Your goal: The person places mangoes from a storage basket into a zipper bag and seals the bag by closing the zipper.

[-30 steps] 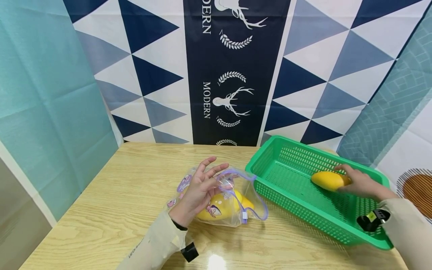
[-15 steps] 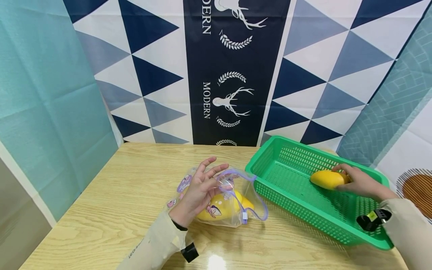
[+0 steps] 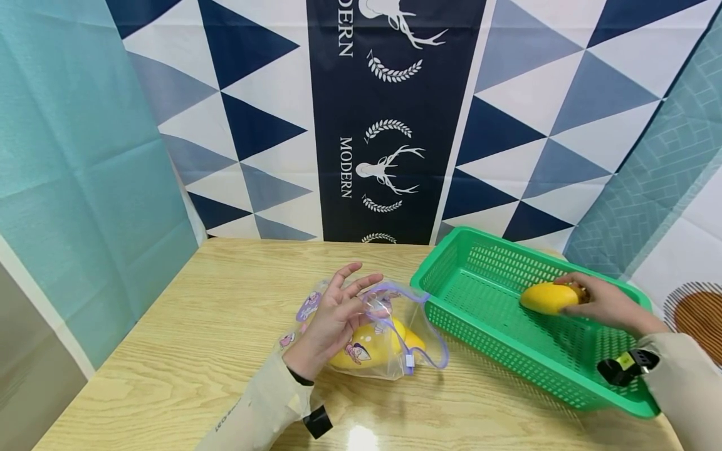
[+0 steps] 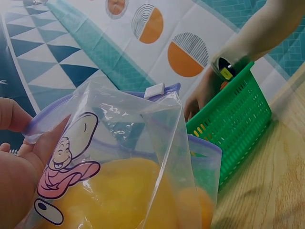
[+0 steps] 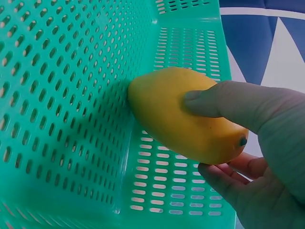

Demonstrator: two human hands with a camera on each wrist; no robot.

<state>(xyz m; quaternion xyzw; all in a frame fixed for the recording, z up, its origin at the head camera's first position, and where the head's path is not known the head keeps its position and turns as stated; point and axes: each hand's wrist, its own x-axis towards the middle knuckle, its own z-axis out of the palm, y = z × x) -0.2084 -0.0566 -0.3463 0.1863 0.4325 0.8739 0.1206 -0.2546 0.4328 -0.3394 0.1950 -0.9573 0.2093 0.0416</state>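
Observation:
My right hand [image 3: 612, 305] grips a yellow mango [image 3: 543, 299] inside the green basket [image 3: 502, 369]. In the right wrist view the thumb [image 5: 209, 101] lies along one side of the mango, while the other fingers curl against its opposite side near the stem end. My left hand [image 3: 333, 319] pinches the purple-trimmed edge of a clear zip bag [image 4: 128, 114] between thumb and finger, with other fingers raised. The bag lies on the table with its mouth apart, facing the basket. A large yellow fruit [image 4: 124, 191] and a smaller orange-yellow one [image 4: 195, 205] are inside it.
The wooden table [image 3: 197, 326] carries both bag and basket, which stand close together. A white zip slider [image 3: 409, 360] sits on the bag's trim. Behind the table hangs a patterned cloth [image 3: 389, 125], with a teal cloth [image 3: 84, 156] on the left.
My right hand and the mango have shifted up very slightly in the head view. The left hand and the bag have stayed in place.

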